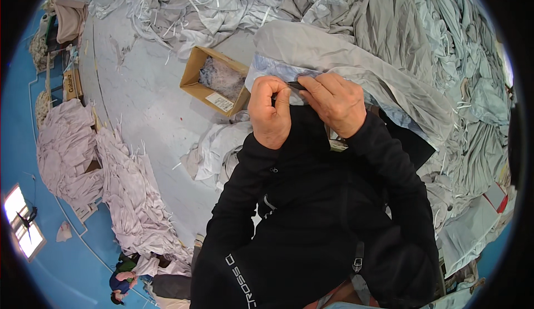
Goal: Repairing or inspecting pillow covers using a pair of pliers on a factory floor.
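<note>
My left hand (270, 111) is closed in a pinch, thumb against forefinger, in front of my chest. What it pinches is too small to make out. Beside it, my right hand (338, 103) grips a small black pointed tool (295, 85), whose tip points toward the left fingertips. Most of that tool is hidden by the right fingers, so its exact kind does not show. Just beyond both hands lies a light grey cloth (328, 50) with a pale blue part (272, 65), its long side trailing off to the right.
An open cardboard box (192, 84) holding wispy scraps (225, 78) stands left of my hands on a pale tabletop (133, 86). Grey cloth heaps (222, 9) with white strips fill the far side and right. Pinkish-white cloth piles (130, 187) lie at left; another person (122, 281) is at lower left.
</note>
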Demonstrator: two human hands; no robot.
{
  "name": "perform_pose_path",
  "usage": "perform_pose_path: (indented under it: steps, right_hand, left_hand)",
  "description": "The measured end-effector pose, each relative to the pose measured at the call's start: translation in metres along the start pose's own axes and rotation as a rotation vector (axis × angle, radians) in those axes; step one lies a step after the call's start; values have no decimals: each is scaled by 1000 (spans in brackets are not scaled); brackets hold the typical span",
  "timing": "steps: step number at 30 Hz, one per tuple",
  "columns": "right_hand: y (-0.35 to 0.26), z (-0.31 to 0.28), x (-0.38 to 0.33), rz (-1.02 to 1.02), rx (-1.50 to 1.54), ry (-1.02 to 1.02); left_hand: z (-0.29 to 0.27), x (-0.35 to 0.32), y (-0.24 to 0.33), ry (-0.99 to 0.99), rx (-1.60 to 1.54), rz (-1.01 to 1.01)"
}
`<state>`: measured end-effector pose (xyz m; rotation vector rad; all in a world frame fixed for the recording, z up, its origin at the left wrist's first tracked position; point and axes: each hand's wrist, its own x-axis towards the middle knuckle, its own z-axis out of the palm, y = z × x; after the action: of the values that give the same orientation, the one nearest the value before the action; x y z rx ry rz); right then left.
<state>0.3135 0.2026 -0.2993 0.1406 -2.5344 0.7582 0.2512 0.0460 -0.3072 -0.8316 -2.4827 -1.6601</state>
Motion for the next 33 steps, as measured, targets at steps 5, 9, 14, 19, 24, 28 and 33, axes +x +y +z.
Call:
perform_pose_path:
  steps: [5, 9, 14, 19, 24, 28, 33]
  right_hand:
    - [-4, 7, 6, -41, 54, -15]
    - [-3, -7, 8, -8, 60, -44]
    - [-9, -3, 5, 148, 174, -99]
    - [-8, 3, -2, 368, 482, -70]
    - [-18, 9, 1, 362, 482, -95]
    - [-16, 8, 0, 337, 400, -140]
    - [-20, 17, -1, 380, 511, -131]
  left_hand:
    - [-5, -3, -4, 90, 63, 42]
    - [13, -2, 2, 134, -79, -24]
    - [-11, -3, -11, 404, -182, -66]
    - [-70, 52, -61, 779, 60, 64]
    - [-105, 89, -139, 751, 538, -30]
    - [-87, 55, -177, 637, 817, -424]
    - [-85, -96, -218, 276, 679, -848]
